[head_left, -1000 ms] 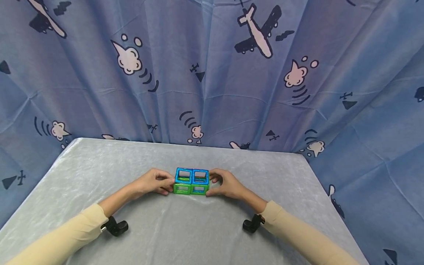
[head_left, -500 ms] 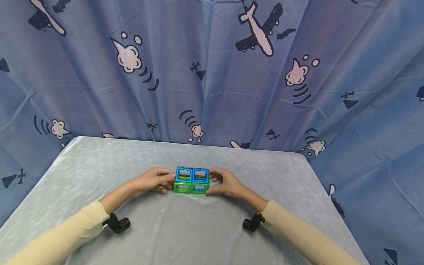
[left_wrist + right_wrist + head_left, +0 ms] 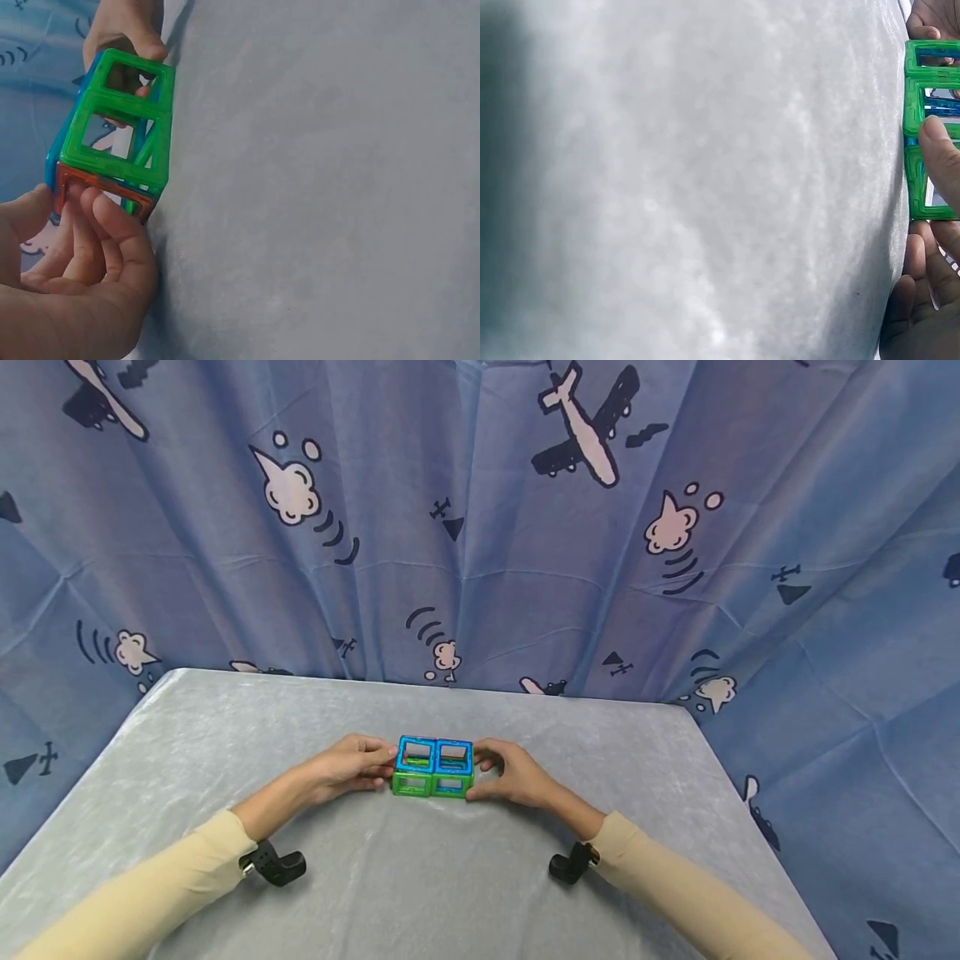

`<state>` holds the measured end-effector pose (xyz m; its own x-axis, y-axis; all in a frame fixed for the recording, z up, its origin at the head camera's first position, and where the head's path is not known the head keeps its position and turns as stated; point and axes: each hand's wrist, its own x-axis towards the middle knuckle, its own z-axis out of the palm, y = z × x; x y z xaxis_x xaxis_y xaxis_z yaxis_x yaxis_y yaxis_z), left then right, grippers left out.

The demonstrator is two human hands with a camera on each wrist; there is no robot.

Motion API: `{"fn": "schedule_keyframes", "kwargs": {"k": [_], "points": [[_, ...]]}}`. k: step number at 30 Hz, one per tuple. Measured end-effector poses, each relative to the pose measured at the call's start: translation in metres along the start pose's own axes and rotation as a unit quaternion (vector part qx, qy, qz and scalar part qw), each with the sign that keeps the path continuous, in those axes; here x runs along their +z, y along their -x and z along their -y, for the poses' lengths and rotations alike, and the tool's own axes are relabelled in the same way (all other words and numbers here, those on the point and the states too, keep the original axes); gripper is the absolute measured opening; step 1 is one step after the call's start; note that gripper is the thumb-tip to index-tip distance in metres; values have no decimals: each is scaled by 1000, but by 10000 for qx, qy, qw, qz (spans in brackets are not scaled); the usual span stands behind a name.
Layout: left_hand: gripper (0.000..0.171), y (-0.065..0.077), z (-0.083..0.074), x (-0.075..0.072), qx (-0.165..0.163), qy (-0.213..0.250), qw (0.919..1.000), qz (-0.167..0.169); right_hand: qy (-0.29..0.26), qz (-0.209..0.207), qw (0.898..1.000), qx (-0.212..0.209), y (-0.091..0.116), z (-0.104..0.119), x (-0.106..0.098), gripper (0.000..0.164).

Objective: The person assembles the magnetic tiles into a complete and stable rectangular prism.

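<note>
A small box of magnetic tiles [image 3: 434, 758] sits on the cloth-covered table, with blue square frames on top and green ones along the front. In the left wrist view its left end is an orange tile [image 3: 105, 181]. My left hand [image 3: 341, 772] holds that end, thumb at the blue upper edge and curled fingers against the orange frame. At the opposite end my right hand [image 3: 519, 776] grips the box, its thumb on the green front corner and its fingers behind. The right wrist view shows a green end tile [image 3: 913, 180] beside that thumb. The box's back is hidden.
A pale grey cloth covers the table [image 3: 420, 885], whose far edge meets a blue curtain [image 3: 495, 543] printed with airplanes. Black wrist cameras are strapped below both cream sleeves [image 3: 172, 877].
My left hand has shifted slightly up and its wrist has turned a little inward, with the fingers drawn closer to the box's end. The right hand and the box stay in place.
</note>
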<state>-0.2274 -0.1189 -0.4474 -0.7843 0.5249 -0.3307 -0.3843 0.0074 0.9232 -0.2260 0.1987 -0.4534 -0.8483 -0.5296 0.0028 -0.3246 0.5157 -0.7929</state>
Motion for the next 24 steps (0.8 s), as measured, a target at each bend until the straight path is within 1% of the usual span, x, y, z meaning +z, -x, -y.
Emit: {"fn": "schedule_keyframes", "kwargs": {"k": [6,13,20,24], "points": [[30,0,4,-2,-81,341,9993,107,34,-3,10000,-19,0,-1,1,62],[32,-1,8,-4,13,625,9977,269,79,-1,9999,79,0,0,0,63],[23,-1,8,-3,-43,785,9967,200,103,1,9999,120,0,1,-1,63],[22,-1,9,-3,-42,841,9962,216,84,-3,9999,105,0,0,-1,63]]}}
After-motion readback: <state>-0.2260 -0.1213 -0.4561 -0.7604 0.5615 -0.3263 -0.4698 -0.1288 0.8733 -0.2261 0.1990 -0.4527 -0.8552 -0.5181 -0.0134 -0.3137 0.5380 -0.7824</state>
